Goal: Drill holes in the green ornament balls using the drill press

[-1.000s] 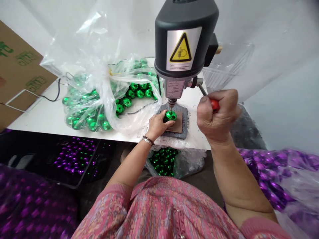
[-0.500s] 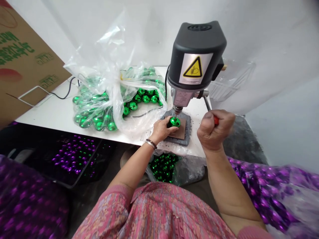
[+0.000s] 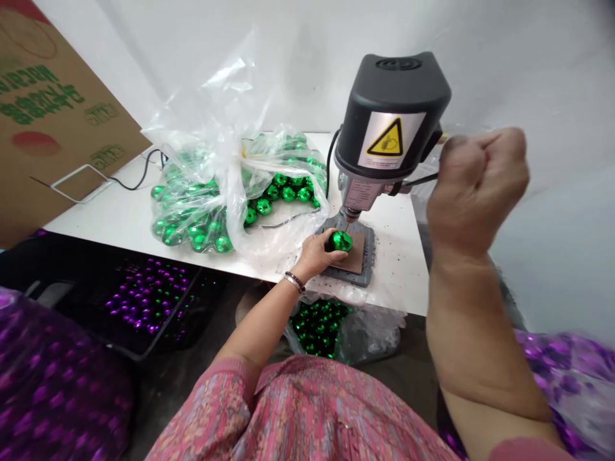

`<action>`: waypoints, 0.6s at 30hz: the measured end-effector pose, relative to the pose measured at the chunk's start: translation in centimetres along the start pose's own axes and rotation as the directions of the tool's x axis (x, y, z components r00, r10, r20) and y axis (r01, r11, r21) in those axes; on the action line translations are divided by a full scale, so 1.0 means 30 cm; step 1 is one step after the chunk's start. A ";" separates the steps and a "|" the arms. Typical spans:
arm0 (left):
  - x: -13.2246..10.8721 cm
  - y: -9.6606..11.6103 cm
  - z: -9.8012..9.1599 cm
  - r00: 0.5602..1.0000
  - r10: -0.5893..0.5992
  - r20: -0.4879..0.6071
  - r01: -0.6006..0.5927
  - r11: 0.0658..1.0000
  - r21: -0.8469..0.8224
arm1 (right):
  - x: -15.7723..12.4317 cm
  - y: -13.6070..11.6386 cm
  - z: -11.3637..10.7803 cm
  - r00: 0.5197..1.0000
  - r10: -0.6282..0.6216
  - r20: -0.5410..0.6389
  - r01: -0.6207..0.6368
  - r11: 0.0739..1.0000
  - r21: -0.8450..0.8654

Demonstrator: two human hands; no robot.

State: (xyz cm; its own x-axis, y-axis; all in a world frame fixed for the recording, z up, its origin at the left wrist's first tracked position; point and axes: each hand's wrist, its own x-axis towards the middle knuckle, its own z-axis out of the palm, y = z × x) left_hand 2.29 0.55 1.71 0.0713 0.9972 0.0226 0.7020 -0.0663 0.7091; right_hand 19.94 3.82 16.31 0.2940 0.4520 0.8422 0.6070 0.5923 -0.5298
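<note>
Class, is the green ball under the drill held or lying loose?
Held: the left hand grips the green ball on the drill base.

One head-worn view, facing forward and steeply down past the person's chest and forearms. Close: white table (image 3: 96, 221) and bench drill (image 3: 394, 121) sit mid-frame at arm's reach. Right hand (image 3: 475, 186), fisted on the lever (image 3: 419, 180), looms near the lens; left hand (image 3: 314, 253) on a green ball (image 3: 342, 241) lies farther.
</note>
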 end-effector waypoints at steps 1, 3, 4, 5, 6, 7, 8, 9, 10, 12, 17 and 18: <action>-0.014 -0.009 -0.004 1.000 0.024 -0.002 -0.024 0.999 -0.040 | 0.043 -0.004 0.008 0.997 0.071 0.045 -0.070 0.997 -0.019; -0.050 -0.028 -0.019 0.996 0.091 0.001 -0.091 0.993 -0.075 | 0.101 -0.009 0.020 0.978 0.180 0.104 -0.175 0.983 -0.059; -0.072 -0.038 -0.029 0.990 0.142 0.021 -0.140 0.987 -0.074 | 0.115 -0.011 0.024 0.971 0.212 0.112 -0.205 0.976 -0.069; -0.093 -0.048 -0.041 0.978 0.201 0.057 -0.197 0.978 -0.067 | 0.122 -0.014 0.026 0.966 0.233 0.109 -0.226 0.972 -0.071; -0.114 -0.058 -0.055 0.960 0.259 0.104 -0.253 0.965 -0.060 | 0.122 -0.018 0.027 0.964 0.245 0.100 -0.239 0.969 -0.067; -0.132 -0.067 -0.069 0.940 0.305 0.151 -0.300 0.952 -0.058 | 0.119 -0.022 0.026 0.964 0.252 0.087 -0.247 0.967 -0.063; -0.147 -0.075 -0.083 0.922 0.337 0.189 -0.332 0.941 -0.060 | 0.114 -0.027 0.026 0.963 0.259 0.078 -0.254 0.965 -0.064; -0.159 -0.084 -0.095 0.911 0.354 0.211 -0.348 0.935 -0.065 | 0.110 -0.031 0.025 0.961 0.267 0.078 -0.262 0.963 -0.071; -0.168 -0.092 -0.103 0.908 0.359 0.216 -0.353 0.933 -0.067 | 0.107 -0.033 0.025 0.959 0.271 0.082 -0.265 0.961 -0.076; -0.178 -0.109 -0.110 0.913 0.363 0.187 -0.355 0.932 -0.073 | 0.106 -0.032 0.025 0.962 0.259 0.088 -0.253 0.965 -0.072; -0.193 -0.158 -0.165 0.962 0.252 -0.103 -0.254 0.967 -0.010 | 0.109 -0.025 0.023 0.969 0.226 0.102 -0.224 0.974 -0.026; -0.191 -0.174 -0.213 0.951 0.189 -0.245 -0.183 0.982 0.046 | 0.107 -0.026 0.021 0.966 0.236 0.110 -0.233 0.972 -0.033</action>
State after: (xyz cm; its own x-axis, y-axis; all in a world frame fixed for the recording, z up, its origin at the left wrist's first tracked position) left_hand -6.30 -4.61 2.38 0.0268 0.9442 0.3282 0.7090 -0.2494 0.6597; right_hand 19.95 5.22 19.38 0.3458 0.6493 0.6774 0.5457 0.4481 -0.7081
